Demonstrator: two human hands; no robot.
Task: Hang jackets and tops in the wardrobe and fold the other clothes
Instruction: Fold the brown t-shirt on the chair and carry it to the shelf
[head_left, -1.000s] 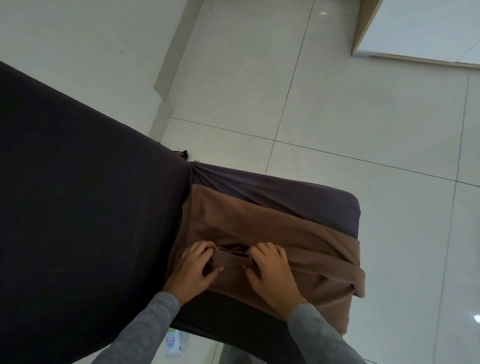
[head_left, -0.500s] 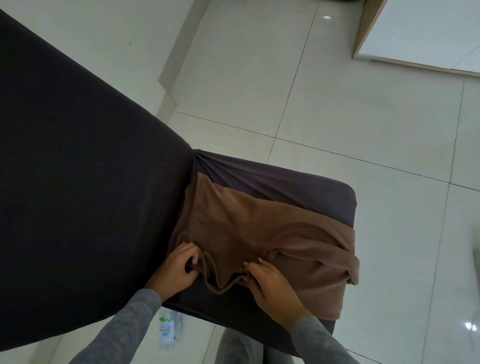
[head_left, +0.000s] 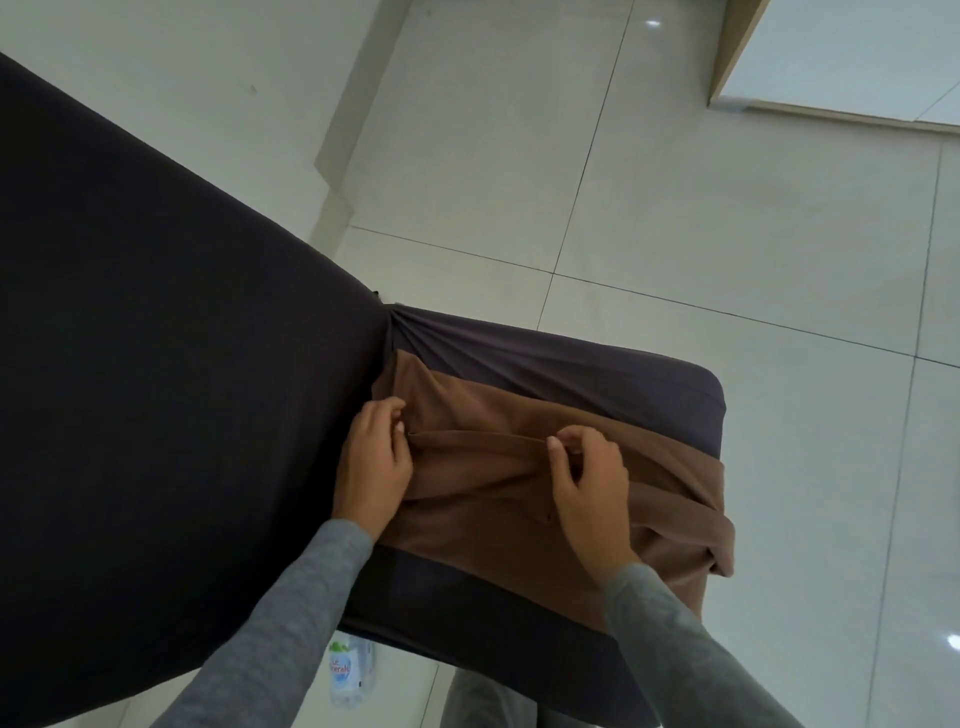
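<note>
Both hands pinch one folded edge of the brown garment (head_left: 530, 499), drawn taut between them.

Left hand (head_left: 371, 460), centre-left against the chair back (head_left: 156, 364), nips one end between thumb and fingers. The right hand (head_left: 587, 480), mid-frame, nips the other end, its spare fingers loosely curled. A second ago the hands were close together at the near hem. They have since parted and carried that edge up-frame across the garment, which lies on the chair seat (head_left: 597, 371), its right end drooping over the side. Likely a fold being laid, not yet pressed flat.
</note>
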